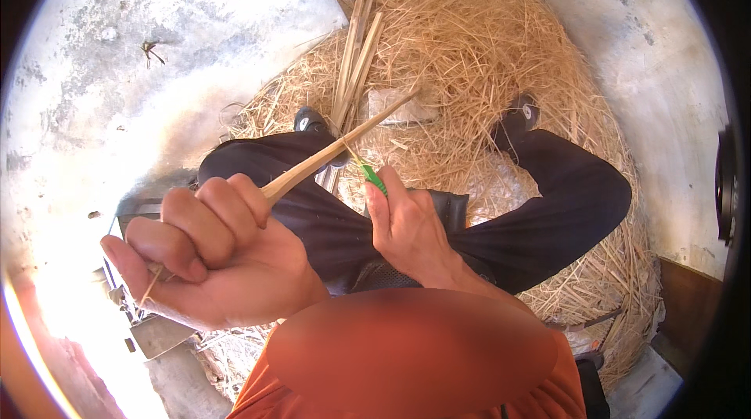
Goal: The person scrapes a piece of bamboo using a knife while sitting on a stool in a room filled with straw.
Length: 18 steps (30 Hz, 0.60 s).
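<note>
Where the left hand point(219, 251) is curled in a fist around the near end of a pale wooden strip point(313, 164), the right hand point(413, 233), just beyond and to its right, pinches a small green-handled tool point(375, 179) between thumb and fingers. For an even shaving stroke, as the step appears to be, the fist should anchor the strip firmly, the tool's edge should lie at a shallow angle, and light, level passes should follow the grain, clear of the left hand. Whether the thin line point(355, 156) between tool and strip is blade or shaving cannot be told. The strip slants away from the fist, passing over the dark trousers point(258, 157) and ahead of the right hand; it is straw-coloured, broader at the fist and tapering to a narrow far tip. Beyond both hands lie loose wooden slats point(361, 67) and a wide bed of tan, straw-like shavings point(485, 35).
</note>
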Tool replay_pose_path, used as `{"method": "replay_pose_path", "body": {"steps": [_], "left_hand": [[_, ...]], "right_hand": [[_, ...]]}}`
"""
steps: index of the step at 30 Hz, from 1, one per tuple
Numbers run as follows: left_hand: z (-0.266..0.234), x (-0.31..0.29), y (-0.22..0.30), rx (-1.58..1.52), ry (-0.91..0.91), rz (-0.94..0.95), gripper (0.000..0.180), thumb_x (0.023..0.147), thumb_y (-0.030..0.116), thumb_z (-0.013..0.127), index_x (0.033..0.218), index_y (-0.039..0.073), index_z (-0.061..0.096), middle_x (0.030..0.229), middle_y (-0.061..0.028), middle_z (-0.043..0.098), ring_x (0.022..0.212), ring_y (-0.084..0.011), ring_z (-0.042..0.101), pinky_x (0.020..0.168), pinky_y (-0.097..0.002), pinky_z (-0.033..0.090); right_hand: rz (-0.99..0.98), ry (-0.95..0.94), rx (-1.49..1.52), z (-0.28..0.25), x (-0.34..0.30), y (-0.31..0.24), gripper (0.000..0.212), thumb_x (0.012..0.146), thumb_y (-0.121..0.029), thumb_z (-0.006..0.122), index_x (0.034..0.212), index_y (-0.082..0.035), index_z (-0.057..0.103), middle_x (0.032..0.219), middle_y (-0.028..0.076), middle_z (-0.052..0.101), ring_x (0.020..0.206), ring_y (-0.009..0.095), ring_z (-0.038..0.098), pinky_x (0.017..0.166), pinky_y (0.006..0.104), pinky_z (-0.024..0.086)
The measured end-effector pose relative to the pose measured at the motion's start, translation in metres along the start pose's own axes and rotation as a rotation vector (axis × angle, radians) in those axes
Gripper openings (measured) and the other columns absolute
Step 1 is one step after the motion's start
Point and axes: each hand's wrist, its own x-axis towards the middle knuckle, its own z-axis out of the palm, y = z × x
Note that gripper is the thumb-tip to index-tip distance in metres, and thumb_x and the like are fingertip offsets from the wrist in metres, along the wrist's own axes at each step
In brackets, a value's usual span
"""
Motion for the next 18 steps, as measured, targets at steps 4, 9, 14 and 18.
{"method": "replay_pose_path", "body": {"steps": [4,9,14,18], "left_hand": [[-0.003,0.002,0.002,0.019,0.055,-0.008,0.050,0.102,0.035,0.027,0.056,0.015,0.025,0.044,0.0020,0.019,0.038,-0.0092,0.007,0.036,-0.0274,0.011],[-0.004,-0.005,0.004,0.052,0.085,0.031,0.048,0.102,0.035,0.028,0.058,0.015,0.026,0.044,0.0020,0.018,0.038,-0.0087,0.006,0.035,-0.0269,0.011],[0.008,-0.012,0.006,0.013,-0.018,-0.031,0.050,0.100,0.031,0.033,0.055,0.019,0.019,0.047,0.0042,0.015,0.041,-0.0082,0.008,0.040,-0.0265,0.010],[0.018,-0.018,-0.002,0.026,-0.084,-0.048,0.050,0.101,0.032,0.033,0.055,0.019,0.019,0.047,0.0042,0.014,0.041,-0.0081,0.007,0.040,-0.0263,0.010]], "right_hand": [[-0.039,0.001,-0.187,0.002,0.008,0.011,0.025,0.096,-0.026,0.049,0.091,-0.001,0.048,0.052,0.023,0.054,0.051,0.042,0.058,0.046,0.0501,0.045],[0.015,0.026,-0.233,0.000,0.013,0.026,0.027,0.096,-0.027,0.048,0.090,-0.001,0.049,0.051,0.023,0.055,0.051,0.043,0.058,0.046,0.0512,0.046],[-0.013,0.018,-0.169,-0.006,0.000,0.004,0.030,0.097,-0.029,0.048,0.090,0.000,0.051,0.053,0.024,0.055,0.052,0.044,0.058,0.047,0.0518,0.046],[0.106,0.088,-0.269,-0.011,0.016,0.058,0.030,0.097,-0.029,0.048,0.088,0.001,0.051,0.053,0.025,0.054,0.053,0.045,0.058,0.048,0.0526,0.046]]}}
